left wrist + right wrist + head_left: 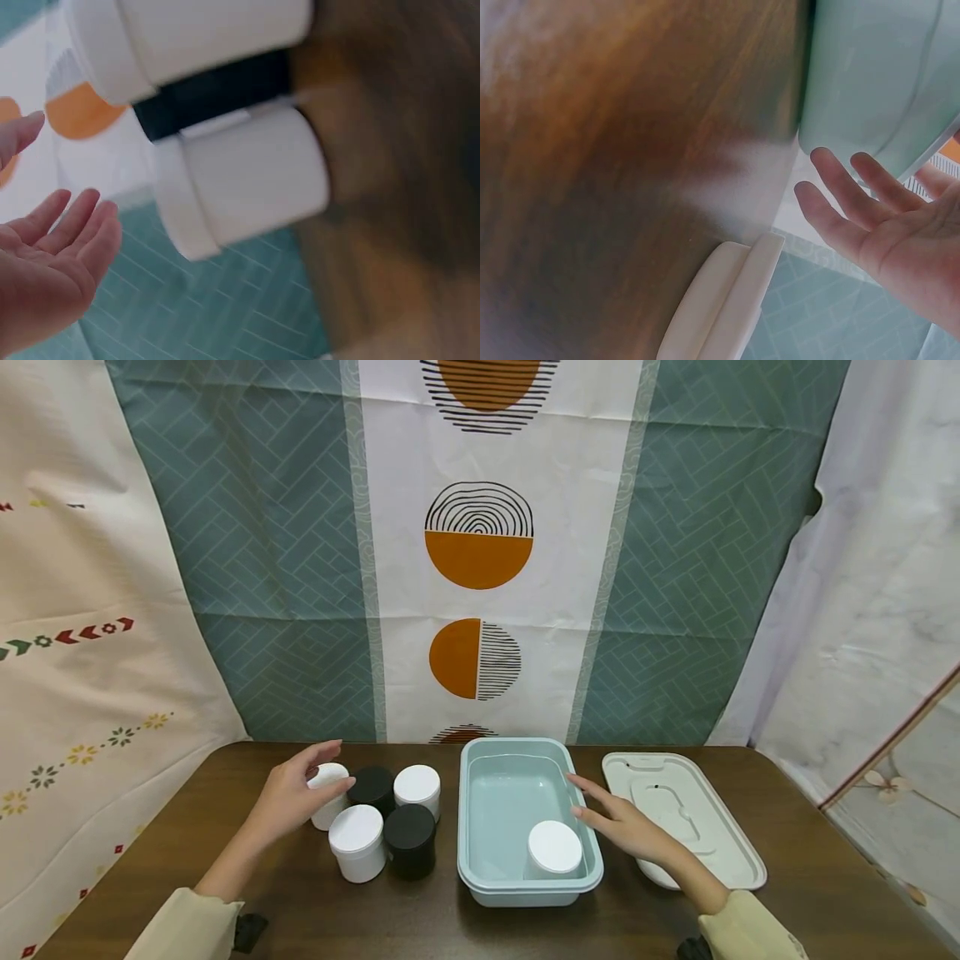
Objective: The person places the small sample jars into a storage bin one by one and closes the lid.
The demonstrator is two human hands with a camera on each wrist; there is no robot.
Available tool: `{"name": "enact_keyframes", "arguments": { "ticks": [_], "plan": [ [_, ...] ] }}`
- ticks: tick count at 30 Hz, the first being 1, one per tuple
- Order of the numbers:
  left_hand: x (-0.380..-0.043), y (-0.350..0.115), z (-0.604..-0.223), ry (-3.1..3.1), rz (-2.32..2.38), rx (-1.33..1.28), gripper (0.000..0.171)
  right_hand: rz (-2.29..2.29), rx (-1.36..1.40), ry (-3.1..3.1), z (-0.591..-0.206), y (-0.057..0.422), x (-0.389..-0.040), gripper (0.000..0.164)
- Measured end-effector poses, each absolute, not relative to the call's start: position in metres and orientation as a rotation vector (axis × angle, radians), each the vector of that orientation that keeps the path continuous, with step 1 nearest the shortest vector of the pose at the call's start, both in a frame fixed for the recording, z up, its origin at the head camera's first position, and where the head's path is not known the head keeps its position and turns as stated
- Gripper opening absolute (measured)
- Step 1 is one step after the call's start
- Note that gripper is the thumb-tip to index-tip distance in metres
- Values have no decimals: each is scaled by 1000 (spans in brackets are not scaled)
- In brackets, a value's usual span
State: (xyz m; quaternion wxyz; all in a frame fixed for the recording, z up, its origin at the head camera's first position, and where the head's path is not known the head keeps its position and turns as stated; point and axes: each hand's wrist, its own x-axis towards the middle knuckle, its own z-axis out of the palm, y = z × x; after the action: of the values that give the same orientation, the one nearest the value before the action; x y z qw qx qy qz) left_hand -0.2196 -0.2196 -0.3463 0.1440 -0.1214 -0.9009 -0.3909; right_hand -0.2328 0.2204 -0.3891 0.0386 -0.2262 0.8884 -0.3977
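My left hand reaches over the rear-left white jar with thumb and fingers spread apart, holding nothing. In the left wrist view that hand shows beside white lidded jars. Grouped with it are a second white jar, a white jar at the back, and two black jars. My right hand is at the right rim of a light blue bin, its fingers extended. One white jar stands inside the bin, near its front right corner.
A pale lid lies on the brown table right of the bin, partly behind the right forearm. A patterned curtain hangs along the table's back edge, with more cloth at the left.
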Motion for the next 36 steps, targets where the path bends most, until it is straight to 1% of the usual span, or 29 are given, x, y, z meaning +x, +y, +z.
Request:
{"name": "enact_keyframes", "arguments": {
  "ticks": [9, 13, 22, 36],
  "plan": [
    [-227, -241, -365, -2699, -1009, -239, 73, -1226, -675, 2724, -391, 222, -233, 57],
    [-229, -245, -372, -2745, -946, -219, 76, -1223, -670, 2721, -392, 222, -232, 57],
    [-233, -246, -379, -2763, -917, -176, 74, -1230, -671, 2719, -392, 221, -233, 57],
    [-235, -248, -380, -2747, -901, -148, 75, -1235, -712, 2707, -390, 221, -233, 57]
  ]
}}
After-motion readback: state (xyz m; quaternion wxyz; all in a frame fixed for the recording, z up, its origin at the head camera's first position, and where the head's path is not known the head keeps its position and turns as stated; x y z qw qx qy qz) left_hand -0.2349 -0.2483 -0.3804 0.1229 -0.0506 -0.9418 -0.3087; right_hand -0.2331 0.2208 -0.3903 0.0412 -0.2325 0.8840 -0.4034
